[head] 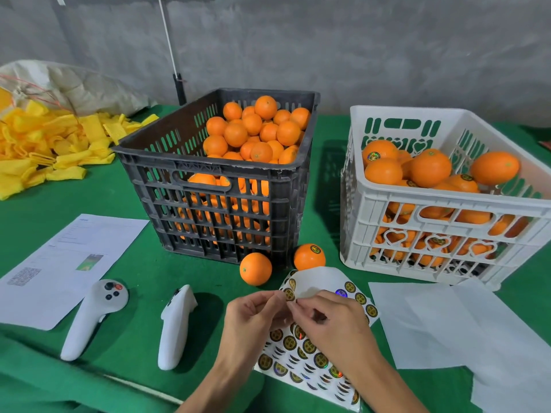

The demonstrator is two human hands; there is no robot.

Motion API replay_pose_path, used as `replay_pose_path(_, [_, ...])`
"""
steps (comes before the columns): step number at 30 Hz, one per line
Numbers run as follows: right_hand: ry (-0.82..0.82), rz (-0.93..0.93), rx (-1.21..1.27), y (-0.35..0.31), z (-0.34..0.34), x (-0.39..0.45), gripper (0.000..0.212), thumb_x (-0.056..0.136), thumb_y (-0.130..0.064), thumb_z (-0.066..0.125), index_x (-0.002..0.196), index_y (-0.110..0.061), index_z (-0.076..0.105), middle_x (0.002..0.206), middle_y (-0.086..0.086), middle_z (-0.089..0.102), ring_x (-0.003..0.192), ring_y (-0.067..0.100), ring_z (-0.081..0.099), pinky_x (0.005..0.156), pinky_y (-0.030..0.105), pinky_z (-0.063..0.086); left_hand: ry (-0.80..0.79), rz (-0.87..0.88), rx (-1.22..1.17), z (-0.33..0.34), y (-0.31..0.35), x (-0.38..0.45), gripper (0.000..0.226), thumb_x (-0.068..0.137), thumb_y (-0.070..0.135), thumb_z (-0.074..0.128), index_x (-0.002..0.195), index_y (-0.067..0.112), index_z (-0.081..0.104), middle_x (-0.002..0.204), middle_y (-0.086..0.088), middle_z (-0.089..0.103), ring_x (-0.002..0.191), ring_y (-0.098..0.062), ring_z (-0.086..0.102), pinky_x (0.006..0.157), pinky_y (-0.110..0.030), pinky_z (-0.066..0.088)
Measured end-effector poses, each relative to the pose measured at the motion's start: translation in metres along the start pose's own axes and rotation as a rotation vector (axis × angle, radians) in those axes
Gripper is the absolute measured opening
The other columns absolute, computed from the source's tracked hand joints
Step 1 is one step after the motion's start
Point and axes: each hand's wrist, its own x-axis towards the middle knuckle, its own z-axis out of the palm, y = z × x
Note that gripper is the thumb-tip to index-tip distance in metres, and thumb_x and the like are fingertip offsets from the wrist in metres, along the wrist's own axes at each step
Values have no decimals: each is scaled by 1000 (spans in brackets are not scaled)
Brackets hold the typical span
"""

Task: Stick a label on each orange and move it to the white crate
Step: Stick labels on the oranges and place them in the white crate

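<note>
Green cloth [143, 263]; left hand [253, 317] and right hand [334, 320] both pinch the sheet [301, 353], peeling a label [288, 294]; it might tear or fold onto itself.

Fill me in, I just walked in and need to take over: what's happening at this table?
A person is labelling oranges. Both hands, left hand and right hand, pinch at the sticker sheet, peeling a label. Two loose oranges sit by the black crate: the labelled orange and the bare orange. The white crate already holds labelled fruit.
</note>
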Motion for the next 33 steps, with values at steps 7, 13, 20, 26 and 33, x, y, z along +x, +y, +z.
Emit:
replay_pose_path(7, [-46,127,149,-6,-6,2,7,89,-28,78,90,-23,82,73,-14,68,67,9,65,62,24,54,-2,44,18,1,-2,0,16,95,18,70,100,10,82,97,-15,80,94,-31,78,86,-32,63])
replay_pose_path(13, [-165,466,487,-13,-13,3,8,93,-28,74,90,-29,81,83,-9,77,82,8,73,78,23,57,-24,78,4,0,-4,2,17,91,26,72,100,14,82,100,-15,80,97,-32,78,86,-31,62])
replay_pose_path(20, [-151,649,637,-19,-15,4,13,94,-23,72,84,-28,80,78,0,76,70,9,72,64,12,51,-47,71,15,-3,-11,2,15,94,23,70,102,19,82,102,-14,80,98,-30,78,87,-30,61])
replay_pose_path(26, [-143,775,652,-17,-7,7,18,94,-22,70,78,-17,77,70,10,73,61,14,67,63,26,56,34,-49,-17,-14,-15,1,16,98,18,69,98,8,80,97,-20,79,92,-35,78,79,-31,63])
replay_pose_path(33, [216,-88,-294,-33,27,70,9,90,-18,65,82,-21,65,76,-8,56,58,14,49,49,24,42,53,-196,150,-36,-2,1,26,104,14,62,87,2,78,80,-19,77,71,-33,78,61,-31,63])
